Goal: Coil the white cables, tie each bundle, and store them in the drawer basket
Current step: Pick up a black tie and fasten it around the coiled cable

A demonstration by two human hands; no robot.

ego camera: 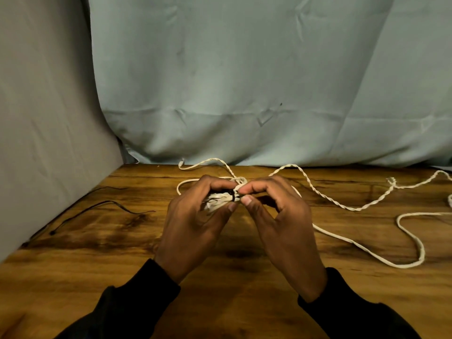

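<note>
My left hand (195,221) grips a small coiled bundle of white cable (217,200) above the middle of the wooden table (97,265). A thin black tie (232,195) crosses the bundle's right end. My right hand (281,223) pinches at that end between thumb and forefinger; whether it holds the tie or the cable I cannot tell. A loose end of white cable (203,163) loops behind my hands. A second, twisted white cable (325,195) runs uncoiled across the right side of the table.
Thin black ties (97,207) lie on the table's left part. A grey panel (44,130) stands on the left and a pale blue cloth (244,81) hangs behind the table. No drawer or basket is in view.
</note>
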